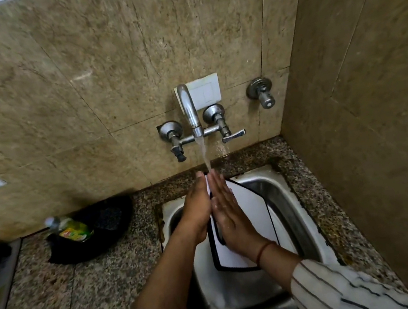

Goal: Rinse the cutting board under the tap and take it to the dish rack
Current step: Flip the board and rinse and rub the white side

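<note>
In mid-frame the left hand (pixel 195 208) and right hand (pixel 229 216) lie flat, fingers straight, sandwiching the edge of the white cutting board (pixel 252 216) under the stream from the tap (pixel 190 111). Rinsing looks underway; carrying it to the dish rack, which is not in view, remains. The board stands in the steel sink (pixel 293 209). Left of it on the tabletop (pixel 47 297), a black pan (pixel 107 221) holds a green bottle (pixel 72 229).

Spout (pixel 189 109) low over sink (pixel 281 203), wall (pixel 366 130) tight rt; room left over counter (pixel 47 297).
</note>
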